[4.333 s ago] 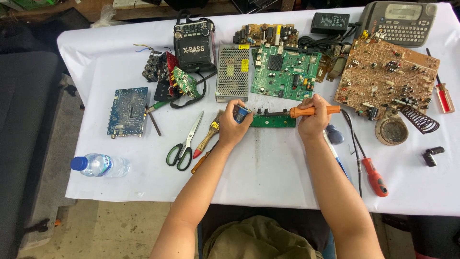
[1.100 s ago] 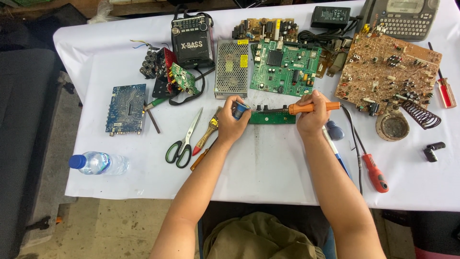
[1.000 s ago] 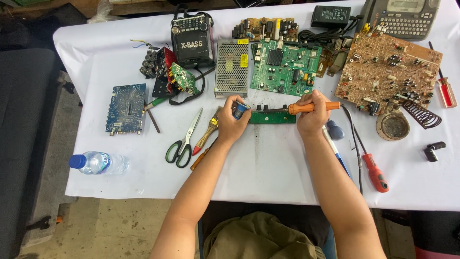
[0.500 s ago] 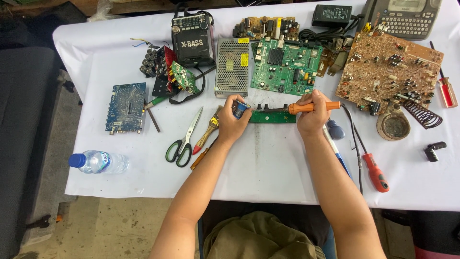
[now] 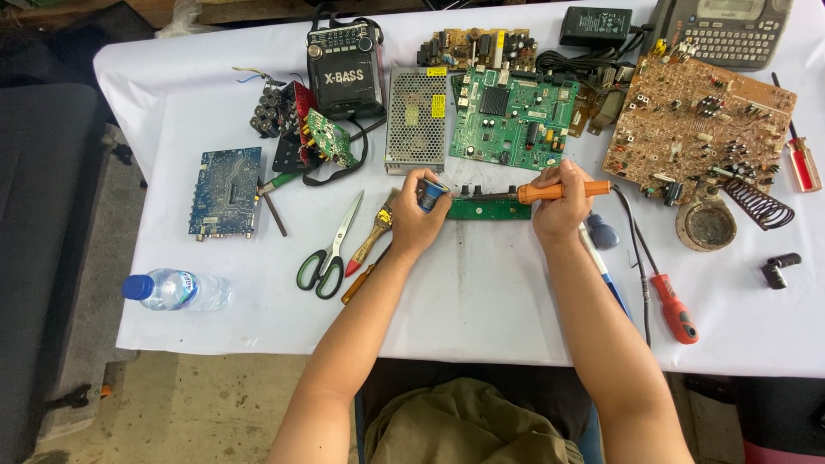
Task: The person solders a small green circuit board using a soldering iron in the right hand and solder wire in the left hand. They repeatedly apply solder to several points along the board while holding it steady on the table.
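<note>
Left hand (image 5: 416,219) fingers clamp a solder spool (image 5: 430,195), half hidden; right hand (image 5: 559,210) grips orange soldering iron (image 5: 563,191), tip obscured above narrow green board (image 5: 490,209); white-covered counter (image 5: 481,292).

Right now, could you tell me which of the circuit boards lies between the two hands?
The narrow green strip board, unlike the larger boards farther back, lies between the left hand and the right hand.

The soldering iron (image 5: 563,191) seems tilted slightly differently; hardly visible.

White-covered table (image 5: 481,309) stands on worn concrete floor (image 5: 215,404).
</note>
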